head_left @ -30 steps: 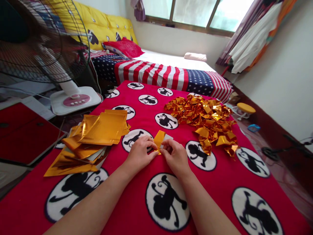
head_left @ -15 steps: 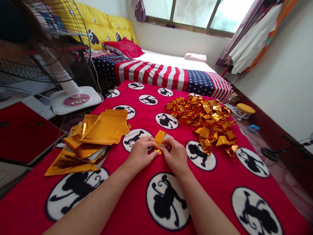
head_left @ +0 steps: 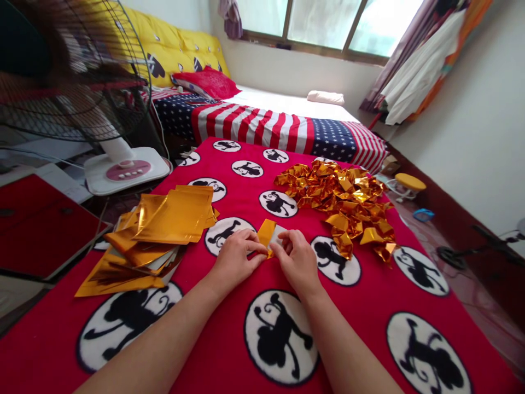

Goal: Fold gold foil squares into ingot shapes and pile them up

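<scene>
A small sheet of gold foil paper [head_left: 267, 232] lies partly folded on the red cloth, its grey-white back showing on the right side. My left hand [head_left: 238, 253] has its fingers closed on the sheet's near left edge. On the near right part, my right hand [head_left: 296, 257] pinches the paper between thumb and bent fingers. Fingertips hide the near edge of the sheet. To the left sits a loose stack of flat gold foil sheets [head_left: 176, 216]. A heap of folded gold foil pieces [head_left: 348, 194] spreads out at the right.
The red cloth [head_left: 213, 350] with black monkey figures in white circles covers the table. An electric fan [head_left: 127, 169] stands at the left. Behind the table is a bed with a striped, starred cover [head_left: 254, 123]. A yellow stool [head_left: 410, 181] is on the floor at right.
My right hand has shifted slightly to the right along the sheet, and more of its grey-white back shows. My left hand stays nearly in place. The view has moved a little.
</scene>
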`<control>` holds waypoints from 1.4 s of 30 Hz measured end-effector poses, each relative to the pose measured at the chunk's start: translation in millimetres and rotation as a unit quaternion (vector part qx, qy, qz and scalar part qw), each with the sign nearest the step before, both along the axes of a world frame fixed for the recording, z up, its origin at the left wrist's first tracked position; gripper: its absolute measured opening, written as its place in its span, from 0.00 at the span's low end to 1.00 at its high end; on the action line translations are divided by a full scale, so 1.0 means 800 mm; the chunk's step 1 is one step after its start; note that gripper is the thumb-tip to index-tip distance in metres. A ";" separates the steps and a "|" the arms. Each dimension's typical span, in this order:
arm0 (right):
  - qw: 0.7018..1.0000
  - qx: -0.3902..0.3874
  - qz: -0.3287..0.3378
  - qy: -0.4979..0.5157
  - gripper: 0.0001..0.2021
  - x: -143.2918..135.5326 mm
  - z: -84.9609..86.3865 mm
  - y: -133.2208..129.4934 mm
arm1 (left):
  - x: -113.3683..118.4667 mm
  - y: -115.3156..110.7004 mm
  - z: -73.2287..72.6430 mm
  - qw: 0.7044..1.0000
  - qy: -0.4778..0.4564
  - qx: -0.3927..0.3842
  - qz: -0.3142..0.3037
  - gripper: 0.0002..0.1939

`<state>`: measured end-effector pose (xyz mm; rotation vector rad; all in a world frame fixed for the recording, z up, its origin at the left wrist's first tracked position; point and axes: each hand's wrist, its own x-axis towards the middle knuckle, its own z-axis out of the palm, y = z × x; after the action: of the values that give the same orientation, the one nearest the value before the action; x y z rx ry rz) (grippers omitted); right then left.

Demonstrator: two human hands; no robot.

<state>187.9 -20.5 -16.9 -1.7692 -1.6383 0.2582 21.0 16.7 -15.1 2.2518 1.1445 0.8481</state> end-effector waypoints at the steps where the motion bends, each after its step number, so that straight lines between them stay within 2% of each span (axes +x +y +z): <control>1: 1.000 -0.004 0.005 -0.006 0.08 0.001 0.000 -0.001 | 0.000 0.000 0.000 1.000 0.000 -0.002 0.000 0.05; 10: 0.998 -0.008 0.034 0.046 0.10 0.008 -0.003 -0.001 | 0.001 -0.002 0.003 1.000 -0.001 -0.012 0.003 0.04; 14: 0.997 0.001 0.022 0.067 0.06 0.011 -0.002 -0.003 | 0.000 -0.002 0.004 1.000 -0.001 -0.012 0.005 0.05; 16: 0.998 -0.002 0.023 0.060 0.03 0.011 -0.003 -0.003 | 0.000 -0.001 0.003 1.000 0.000 -0.010 0.004 0.05; 20: 0.999 -0.006 0.031 0.015 0.05 0.011 -0.005 -0.003 | 0.000 -0.001 0.003 1.000 0.001 -0.014 0.001 0.04; 25: 0.996 0.089 -0.021 0.004 0.07 0.005 0.008 -0.009 | 0.001 0.001 0.003 1.000 -0.006 -0.022 0.002 0.03; 28: 0.992 0.116 0.020 0.043 0.05 -0.006 0.013 -0.014 | 0.001 0.002 0.004 1.000 -0.009 -0.018 0.001 0.04; 32: 0.993 0.067 0.072 0.062 0.04 -0.021 0.006 -0.010 | 0.001 0.002 0.003 1.000 -0.004 -0.020 0.023 0.08; 37: 0.999 -0.014 0.041 0.005 0.05 -0.025 0.001 0.001 | 0.002 0.000 0.004 0.999 -0.003 -0.023 0.034 0.08; 42: 0.999 -0.046 0.026 -0.009 0.05 -0.025 0.006 0.003 | 0.000 -0.002 0.009 0.999 -0.011 -0.037 0.024 0.07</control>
<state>167.6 -18.2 -11.9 -1.8030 -1.7102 0.3473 20.6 15.4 -8.0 2.1575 1.2060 0.8325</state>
